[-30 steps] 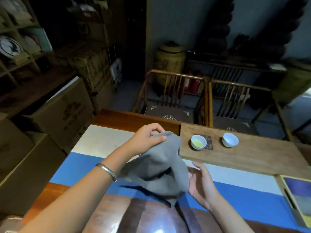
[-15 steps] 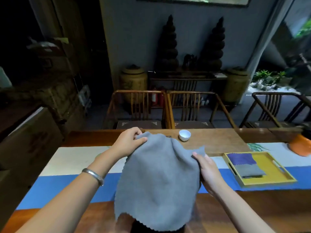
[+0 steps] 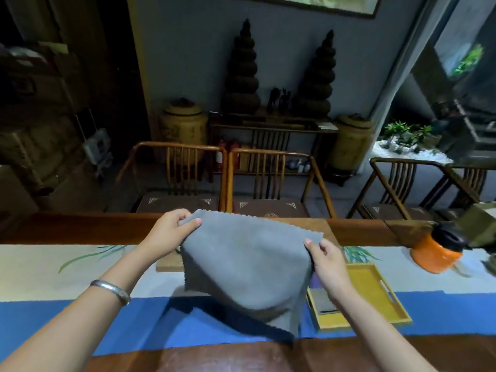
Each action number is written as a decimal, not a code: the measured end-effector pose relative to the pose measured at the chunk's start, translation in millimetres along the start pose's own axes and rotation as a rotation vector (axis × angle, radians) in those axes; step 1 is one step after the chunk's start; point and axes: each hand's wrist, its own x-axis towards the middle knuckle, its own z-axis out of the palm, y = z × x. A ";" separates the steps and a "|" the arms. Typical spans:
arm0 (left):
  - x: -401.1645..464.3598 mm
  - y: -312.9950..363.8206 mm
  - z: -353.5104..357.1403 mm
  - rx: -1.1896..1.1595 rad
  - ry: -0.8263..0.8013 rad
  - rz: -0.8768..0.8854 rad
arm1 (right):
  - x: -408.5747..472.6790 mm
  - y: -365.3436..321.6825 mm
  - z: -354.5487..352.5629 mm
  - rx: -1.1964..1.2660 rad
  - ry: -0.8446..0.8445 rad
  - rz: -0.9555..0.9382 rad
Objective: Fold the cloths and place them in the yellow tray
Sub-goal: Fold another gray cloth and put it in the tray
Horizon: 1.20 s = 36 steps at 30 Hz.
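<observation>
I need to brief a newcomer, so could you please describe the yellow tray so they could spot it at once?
On the long table, follow the blue runner to the right, past the grey cloth. The tray lies just beyond the right hand, nearer than the orange jar. It is the only flat, bright yellow, rimmed rectangle there.

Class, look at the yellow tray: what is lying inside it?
Inside the yellow tray a folded grey cloth shows at its near left end. The right hand and the held grey cloth cover the rest of that end.
</observation>
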 end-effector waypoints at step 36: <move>-50.5 -187.5 159.0 -0.137 -0.407 -0.357 | -52.4 235.1 30.1 -0.251 -0.271 0.430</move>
